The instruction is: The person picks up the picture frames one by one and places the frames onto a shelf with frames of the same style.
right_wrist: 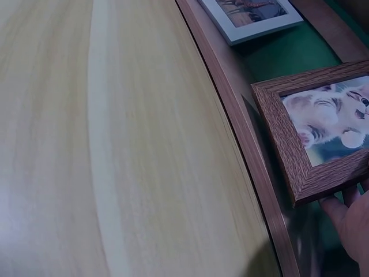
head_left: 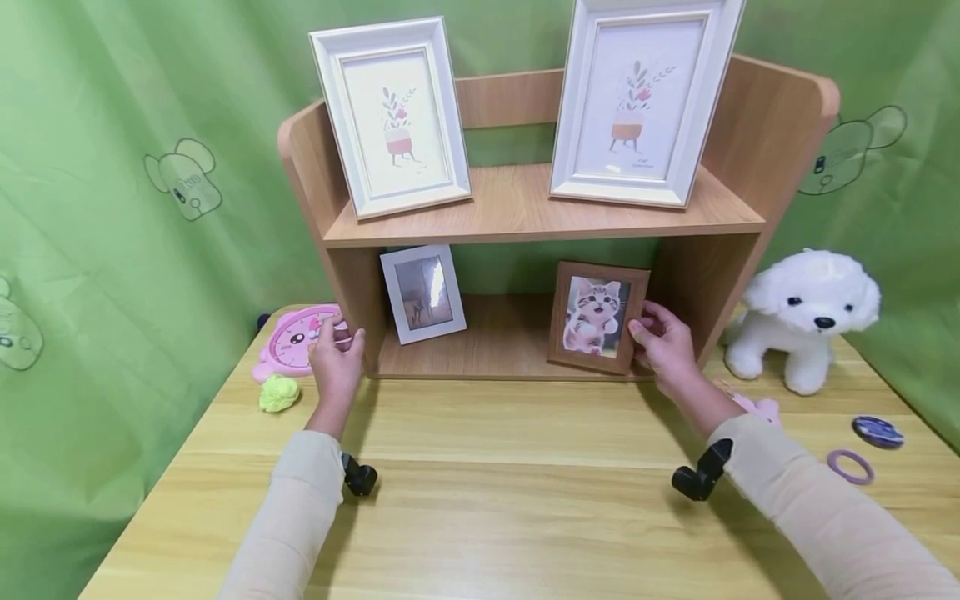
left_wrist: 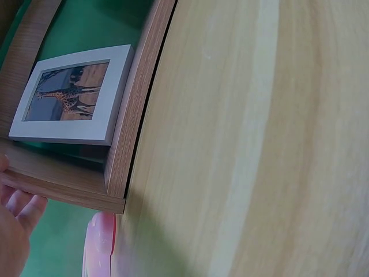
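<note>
Right hand [head_left: 663, 346] gripping the brown kitten photo frame [head_left: 597, 316] by its 3 o'clock edge, upright on the lower shelf of the wooden desk shelf [head_left: 517, 208]. Left hand [head_left: 335, 358] clasping the shelf's 9 o'clock side panel, white giraffe photo frame [head_left: 422, 293] just inside.

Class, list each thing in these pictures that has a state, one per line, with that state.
Brown kitten frame: upright on lower shelf, held by right hand.
Small white frame: upright, untouched.
Two large white frames: leaning back on top shelf.
Left hand: on the shelf's side panel.
Plush dog: sitting upright.
</note>
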The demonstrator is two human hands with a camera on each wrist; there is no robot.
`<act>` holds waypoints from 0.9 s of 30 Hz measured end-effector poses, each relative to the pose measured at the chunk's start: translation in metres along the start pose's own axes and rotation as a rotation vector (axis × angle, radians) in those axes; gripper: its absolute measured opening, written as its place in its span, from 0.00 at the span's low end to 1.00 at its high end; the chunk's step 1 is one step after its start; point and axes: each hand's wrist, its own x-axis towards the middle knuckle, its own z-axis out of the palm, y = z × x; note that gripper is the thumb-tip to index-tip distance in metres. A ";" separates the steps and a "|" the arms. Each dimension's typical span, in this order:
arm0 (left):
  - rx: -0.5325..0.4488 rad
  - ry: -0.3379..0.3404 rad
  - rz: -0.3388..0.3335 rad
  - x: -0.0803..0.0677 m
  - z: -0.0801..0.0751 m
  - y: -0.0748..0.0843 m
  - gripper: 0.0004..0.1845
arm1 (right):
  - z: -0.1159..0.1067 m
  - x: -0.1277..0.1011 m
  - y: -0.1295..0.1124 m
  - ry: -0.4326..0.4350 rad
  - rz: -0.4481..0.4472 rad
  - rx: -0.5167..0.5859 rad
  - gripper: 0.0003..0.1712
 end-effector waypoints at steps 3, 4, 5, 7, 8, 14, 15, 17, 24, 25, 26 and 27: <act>-0.014 -0.006 -0.004 0.001 0.000 0.000 0.17 | -0.002 0.002 0.001 0.003 0.013 0.032 0.25; -0.018 -0.007 -0.001 0.001 0.000 0.000 0.17 | -0.002 0.003 0.001 0.003 0.020 0.049 0.25; -0.021 -0.007 0.002 0.001 0.001 0.000 0.17 | -0.003 0.003 0.001 0.003 0.021 0.048 0.25; -0.022 -0.007 0.012 0.000 0.001 0.000 0.17 | -0.003 0.005 0.001 0.006 0.026 0.054 0.24; -0.022 -0.006 0.017 0.000 0.000 0.000 0.17 | -0.003 0.005 0.002 0.006 0.028 0.065 0.23; -0.020 0.007 0.047 0.002 0.001 -0.003 0.16 | -0.004 0.008 0.004 0.016 0.019 0.097 0.19; -0.021 0.008 0.051 0.002 0.001 -0.004 0.16 | -0.004 0.008 0.004 0.017 0.019 0.098 0.19; -0.025 0.007 0.054 0.002 0.001 -0.004 0.16 | -0.004 0.009 0.004 0.017 0.020 0.085 0.20; -0.025 0.004 0.052 0.002 0.001 -0.004 0.16 | -0.005 0.012 0.004 0.021 0.036 0.060 0.25; -0.024 0.004 0.052 0.002 0.001 -0.004 0.16 | -0.005 0.013 0.004 0.024 0.034 0.052 0.26; -0.023 0.004 0.051 0.002 0.001 -0.004 0.16 | -0.005 0.013 0.004 0.028 0.032 0.049 0.26; -0.021 0.003 0.051 0.002 0.001 -0.004 0.16 | -0.004 0.014 0.004 0.029 0.035 0.059 0.25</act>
